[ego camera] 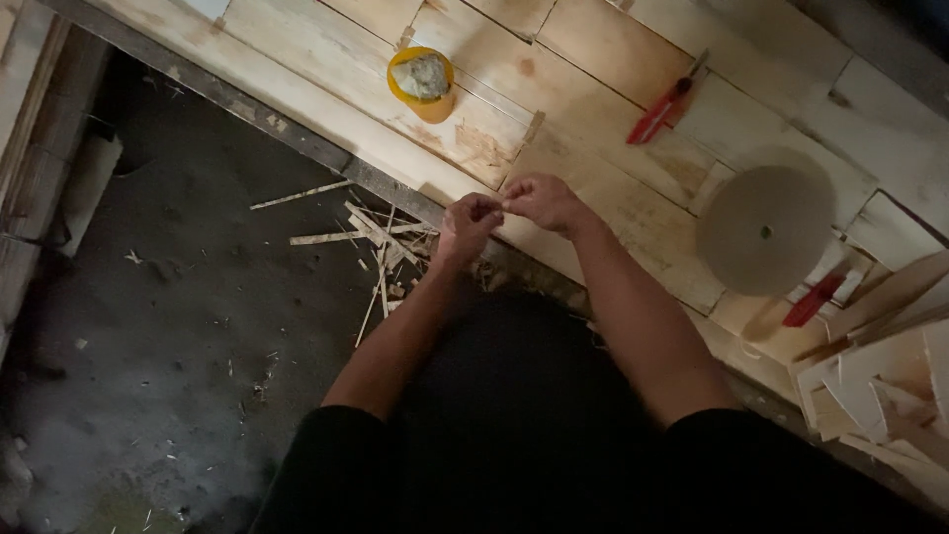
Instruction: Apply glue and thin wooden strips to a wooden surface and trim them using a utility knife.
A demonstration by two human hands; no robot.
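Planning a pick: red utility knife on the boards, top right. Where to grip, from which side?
Grip the red utility knife across the middle of its red handle, coming straight down from above. It lies flat and diagonal on the wooden boards, metal tip up-right, so set the fingers across its long axis, away from that tip. Nothing crowds it.

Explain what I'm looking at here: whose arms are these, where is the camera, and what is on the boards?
There is no machine. The one picture comes from a camera on a person's head, looking down at their own bare arms. The left hand and right hand meet fingertip to fingertip, pinching something too small to make out. They work over pale wooden boards. On the boards lie a yellow cup with a grey lump in it, a red tool, a round tan disc and a second red tool. Wood splinters litter the dark floor.
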